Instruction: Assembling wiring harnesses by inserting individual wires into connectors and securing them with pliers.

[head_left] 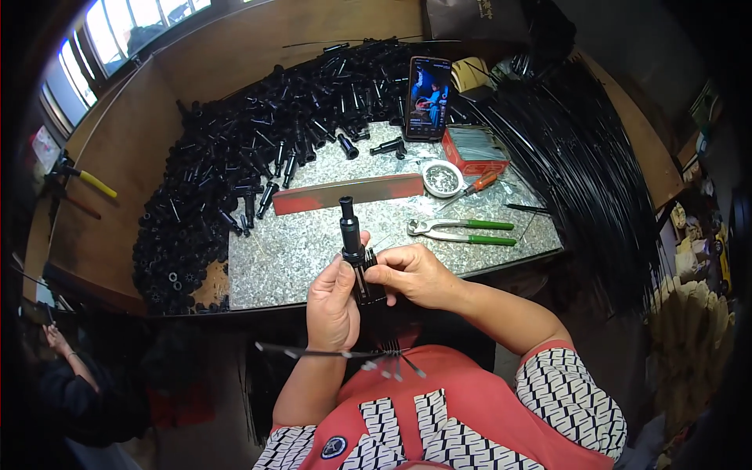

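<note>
My left hand (333,301) is closed around a black stepped tube (350,227), which looks like an umbrella runner. Its narrow end points up and away from me, over the near part of the stone-patterned board. My right hand (413,274) is closed, thumb and fingers pinching at the tube's wider lower end, where thin dark strips show beside the fingertips. Below both hands, several thin black rods (388,355) with pale tips fan out in front of my chest. How they join the tube is hidden by my hands.
A heap of black tubes (258,125) covers the back left. Green-handled pincers (470,231), a white bowl (442,178), a red box (475,150), a screwdriver (482,183) and a phone (428,98) are beyond my right hand. Long black rods (568,149) lie at right. Another person's hand (56,338) appears at left.
</note>
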Motion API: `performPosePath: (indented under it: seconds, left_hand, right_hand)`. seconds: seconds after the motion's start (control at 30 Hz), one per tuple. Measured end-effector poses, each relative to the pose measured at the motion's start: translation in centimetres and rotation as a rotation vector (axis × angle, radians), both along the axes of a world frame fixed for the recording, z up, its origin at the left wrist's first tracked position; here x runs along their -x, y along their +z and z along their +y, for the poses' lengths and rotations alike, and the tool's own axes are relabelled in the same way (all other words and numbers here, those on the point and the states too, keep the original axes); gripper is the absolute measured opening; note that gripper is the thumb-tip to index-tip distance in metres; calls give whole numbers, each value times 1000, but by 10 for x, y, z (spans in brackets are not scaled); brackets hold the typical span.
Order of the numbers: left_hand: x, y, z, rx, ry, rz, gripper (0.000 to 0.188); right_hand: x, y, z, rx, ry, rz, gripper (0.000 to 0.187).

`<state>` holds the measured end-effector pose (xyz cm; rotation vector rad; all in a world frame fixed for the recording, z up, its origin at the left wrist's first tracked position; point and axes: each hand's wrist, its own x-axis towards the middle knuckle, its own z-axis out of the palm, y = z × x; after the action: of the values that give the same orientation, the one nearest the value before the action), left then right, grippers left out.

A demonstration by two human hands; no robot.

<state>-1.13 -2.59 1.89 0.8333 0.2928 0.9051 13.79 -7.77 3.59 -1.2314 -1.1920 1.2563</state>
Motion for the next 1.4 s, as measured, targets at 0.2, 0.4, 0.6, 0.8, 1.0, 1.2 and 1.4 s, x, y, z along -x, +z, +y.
performPosePath:
  seconds: [0.2,0.4,0.6,0.8,1.0,1.2,1.4]
  left_hand:
    - [3,-14,14,15,-3,-95,35]
    - [8,-7,24,2,-269,-234,42]
    - [11,-19,31,38,-291,-243,46]
    - [7,-24,31,145,-203,-267,37]
    - [7,-19,29,161,-219,-242,35]
    - [9,-15,25,146,-259,-248,44]
    - [14,-17,24,141,-256,-139,58]
  right_hand:
    - [3,-3,9,-21,31,12,31]
    - [3,-2,13,-41,83,46,34]
    - [8,6,12,-73,70,7,36]
    - [7,8,12,-54,45,-14,34]
    - [4,10,12,-49,93,5,33]
    - [0,8,14,-60,169,49,32]
    - [0,9,16,-111,168,-16,32]
